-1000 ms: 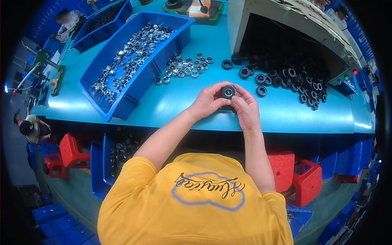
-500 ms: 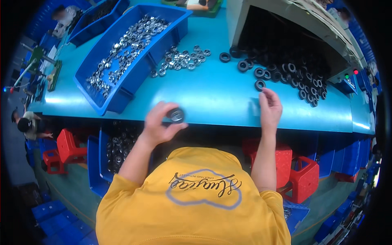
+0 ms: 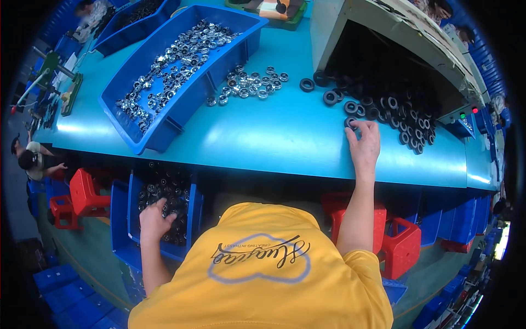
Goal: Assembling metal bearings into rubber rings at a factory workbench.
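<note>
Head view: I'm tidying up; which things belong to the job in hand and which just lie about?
Likely the job:
- black round rings, right hand at one
- shiny silver round parts
- dark round parts by left hand

Likely just about:
- red plastic stools
- green lever device

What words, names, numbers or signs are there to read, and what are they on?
Yellow T-shirt: dark script, plus a smaller line, with a purple cloud outline; I won't copy the words.
Black rings: any markings are too small to read.
Blue bin and beige cabinet: no readable writing.
</note>
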`<state>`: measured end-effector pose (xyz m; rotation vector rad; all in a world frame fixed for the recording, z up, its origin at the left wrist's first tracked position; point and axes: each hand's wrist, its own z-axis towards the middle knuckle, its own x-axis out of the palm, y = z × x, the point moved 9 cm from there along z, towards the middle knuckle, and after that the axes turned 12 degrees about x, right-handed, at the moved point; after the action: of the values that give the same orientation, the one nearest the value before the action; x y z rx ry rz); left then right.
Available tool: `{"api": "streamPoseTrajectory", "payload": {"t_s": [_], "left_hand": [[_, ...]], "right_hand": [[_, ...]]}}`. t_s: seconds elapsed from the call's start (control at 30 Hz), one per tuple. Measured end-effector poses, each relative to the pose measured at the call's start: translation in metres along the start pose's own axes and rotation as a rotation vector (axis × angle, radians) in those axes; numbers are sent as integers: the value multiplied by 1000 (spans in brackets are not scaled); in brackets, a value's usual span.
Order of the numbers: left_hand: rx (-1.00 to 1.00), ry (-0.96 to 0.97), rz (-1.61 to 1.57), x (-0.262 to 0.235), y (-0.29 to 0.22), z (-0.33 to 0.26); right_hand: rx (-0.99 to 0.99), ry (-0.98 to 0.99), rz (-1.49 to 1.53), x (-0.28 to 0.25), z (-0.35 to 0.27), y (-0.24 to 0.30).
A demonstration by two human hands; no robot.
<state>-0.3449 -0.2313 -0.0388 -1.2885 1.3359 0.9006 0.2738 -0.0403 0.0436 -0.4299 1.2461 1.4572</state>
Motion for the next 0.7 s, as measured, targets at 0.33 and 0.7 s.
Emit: {"api": "streamPoseTrajectory", "payload": {"t_s": [0.33, 0.7], "left_hand": [[538, -88, -1466, -82, -278, 206], [622, 314, -2216, -50, -340, 262]], "right_hand": [[-60, 122, 612, -16, -35, 109], [-149, 92, 593, -24, -55, 130]]}}
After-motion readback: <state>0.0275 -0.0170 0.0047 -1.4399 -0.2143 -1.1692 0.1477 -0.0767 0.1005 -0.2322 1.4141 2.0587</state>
